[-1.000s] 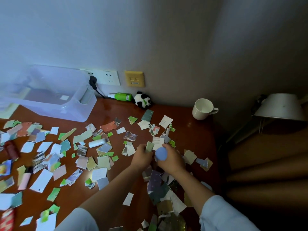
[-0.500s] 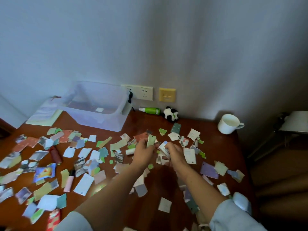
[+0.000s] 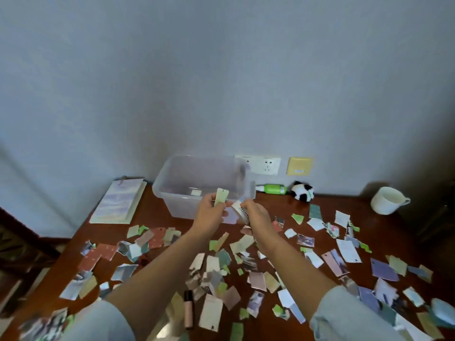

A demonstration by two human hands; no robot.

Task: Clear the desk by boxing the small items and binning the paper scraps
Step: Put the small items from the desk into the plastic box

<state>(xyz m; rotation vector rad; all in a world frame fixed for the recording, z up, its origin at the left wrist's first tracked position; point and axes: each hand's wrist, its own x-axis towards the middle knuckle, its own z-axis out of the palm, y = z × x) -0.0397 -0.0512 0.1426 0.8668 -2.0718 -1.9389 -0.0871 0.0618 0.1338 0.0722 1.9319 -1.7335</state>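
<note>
Left hand: the left hand [image 3: 209,214] is pinching a pale green rectangular paper scrap [image 3: 220,196] between the thumb and curled fingers. It is holding the scrap upright in front of the box's near wall.
Right hand: the right hand [image 3: 257,215] is gripping a small white cylindrical tube with a printed label [image 3: 239,210]. The fingers are curling round the tube, and its free end is pointing toward the left hand.
Box: a clear rectangular plastic storage box [image 3: 170,190] is standing at the back of the desk against the wall, just beyond both hands. One small pale slip is lying on its floor.
Desk: a reddish-brown wooden desk [image 3: 344,205] is carrying everything listed here.
Scraps: torn paper scraps in white, green, pink, purple and printed patterns [image 3: 348,251] are lying scattered across the desk, under and around both forearms.
Cosmetic tube: a slim pink tube with a dark cap [image 3: 188,310] is lying among the scraps near the front edge, between the forearms.
Bottle: a green plastic bottle with a white tip [image 3: 272,189] is lying on its side by the wall, right of the box.
Toy: a black-and-white panda plush [image 3: 303,191] is sitting just beside the bottle.
Mug: a white ceramic mug [image 3: 387,200] is standing at the far right, well apart from the hands.
Pad: a pale writing pad [image 3: 118,201] is lying left of the box.
</note>
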